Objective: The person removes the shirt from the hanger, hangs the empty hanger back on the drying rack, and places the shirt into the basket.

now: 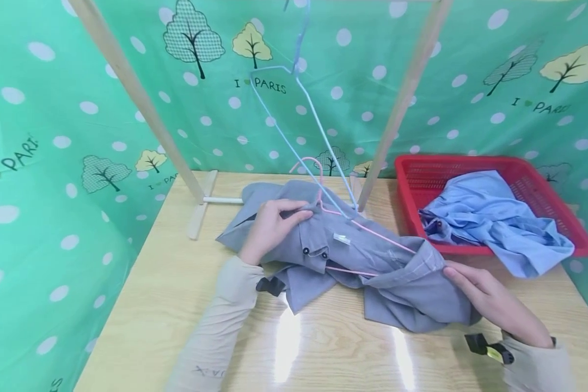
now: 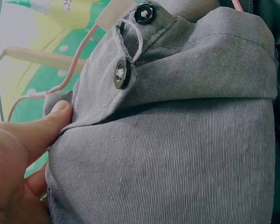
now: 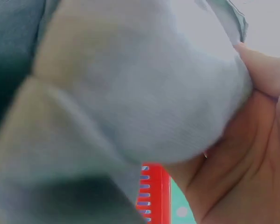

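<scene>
A grey buttoned shirt lies bunched over the table with a pink hanger partly inside it. The hanger's hook rises out of the collar area, and its right arm runs along the open neckline. My left hand pinches the cloth beside the hook; in the left wrist view the thumb presses on the edge near two black buttons. At the other end my right hand grips the shirt's edge between thumb and fingers, with folds covering part of the fingers in the right wrist view.
A blue hanger hangs from above, its lower end overlapping the shirt in the head view. Wooden rack posts stand behind, with a white bar low between them. At right, a red basket holds blue cloth spilling over its rim.
</scene>
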Demonstrator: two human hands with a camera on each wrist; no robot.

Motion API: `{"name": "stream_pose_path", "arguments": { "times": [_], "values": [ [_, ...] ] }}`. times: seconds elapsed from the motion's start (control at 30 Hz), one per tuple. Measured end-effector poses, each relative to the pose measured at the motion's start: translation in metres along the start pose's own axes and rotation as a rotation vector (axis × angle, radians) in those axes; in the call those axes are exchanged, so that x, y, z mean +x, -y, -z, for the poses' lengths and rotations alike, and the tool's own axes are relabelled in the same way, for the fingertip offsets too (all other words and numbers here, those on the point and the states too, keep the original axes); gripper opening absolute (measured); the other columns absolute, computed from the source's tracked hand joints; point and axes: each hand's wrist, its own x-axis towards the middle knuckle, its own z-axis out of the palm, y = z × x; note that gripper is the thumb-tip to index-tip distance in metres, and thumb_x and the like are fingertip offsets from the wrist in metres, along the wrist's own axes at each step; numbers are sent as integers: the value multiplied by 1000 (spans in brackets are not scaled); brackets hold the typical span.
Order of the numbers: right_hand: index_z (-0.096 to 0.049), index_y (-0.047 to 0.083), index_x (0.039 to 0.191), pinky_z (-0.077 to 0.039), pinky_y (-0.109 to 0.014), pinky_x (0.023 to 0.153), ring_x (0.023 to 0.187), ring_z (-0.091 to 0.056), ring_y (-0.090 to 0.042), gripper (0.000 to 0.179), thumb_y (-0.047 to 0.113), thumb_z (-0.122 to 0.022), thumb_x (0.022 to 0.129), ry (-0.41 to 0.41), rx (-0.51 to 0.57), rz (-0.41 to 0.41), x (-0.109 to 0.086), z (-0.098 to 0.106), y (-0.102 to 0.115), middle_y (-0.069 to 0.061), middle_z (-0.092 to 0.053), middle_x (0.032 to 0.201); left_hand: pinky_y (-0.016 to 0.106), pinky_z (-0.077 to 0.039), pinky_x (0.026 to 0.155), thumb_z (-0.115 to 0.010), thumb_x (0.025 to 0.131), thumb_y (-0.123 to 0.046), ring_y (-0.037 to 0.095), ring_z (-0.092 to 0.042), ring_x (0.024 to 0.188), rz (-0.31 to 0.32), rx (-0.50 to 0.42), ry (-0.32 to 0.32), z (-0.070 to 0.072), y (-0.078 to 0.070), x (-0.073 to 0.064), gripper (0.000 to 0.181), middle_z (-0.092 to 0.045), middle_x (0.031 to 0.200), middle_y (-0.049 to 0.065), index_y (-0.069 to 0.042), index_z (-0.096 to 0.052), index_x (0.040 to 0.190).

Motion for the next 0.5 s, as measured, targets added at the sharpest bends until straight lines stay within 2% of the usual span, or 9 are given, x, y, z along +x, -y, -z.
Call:
{"name": "stream_pose_path", "arguments": {
  "times": [0.07,0.33,0.5],
  "values": [
    [-65,-1,126,-35,2,93,117,-46,19,29,-1,-51,101,13,-11,5,-2,1,-2,32,-54,125,34,-52,99,-75,89,-26,21,-69,108,0,4,-2,-2,1,1,27,-74,112,7,-10,-76,110],
    [-65,0,126,-39,0,89,113,-51,16,29,-1,-49,102,51,36,-32,-7,-1,-2,28,-59,123,35,-53,97,-77,87,-25,22,-70,103,-4,5,-108,-6,3,1,25,-76,107,8,-10,-78,107],
    [-68,3,120,-42,-2,87,105,-57,11,29,-4,-48,101,75,62,-7,-10,-6,-1,20,-67,114,36,-54,94,-77,87,-29,20,-70,102,8,52,-137,-7,5,3,26,-76,106,5,-13,-78,107]
  ]
}}
